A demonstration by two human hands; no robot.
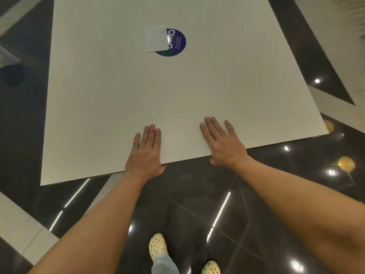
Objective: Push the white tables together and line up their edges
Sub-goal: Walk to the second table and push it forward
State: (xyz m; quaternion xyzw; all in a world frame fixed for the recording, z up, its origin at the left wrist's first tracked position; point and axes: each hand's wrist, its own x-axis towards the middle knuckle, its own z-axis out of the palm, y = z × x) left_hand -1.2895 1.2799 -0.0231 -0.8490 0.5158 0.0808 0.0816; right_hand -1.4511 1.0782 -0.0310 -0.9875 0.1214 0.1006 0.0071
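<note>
One large white table (pixel 118 107) fills the middle of the view, its near edge running slantwise from lower left to upper right. My left hand (pixel 146 153) lies flat on the top at that near edge, fingers together, thumb tucked under the rim. My right hand (pixel 223 143) rests the same way a little further right, fingers slightly spread, thumb below the edge. Both hands clasp the table's edge. A pale slab (pixel 17 12) at the top left may be a second table; too little of it shows to tell.
A round blue sticker (pixel 176 42) with a white paper slip (pixel 155 39) over its left half sits near the table's far middle. The floor (pixel 197 194) is glossy dark tile with pale bands and light reflections. My feet in cream clogs (pixel 158 247) stand below.
</note>
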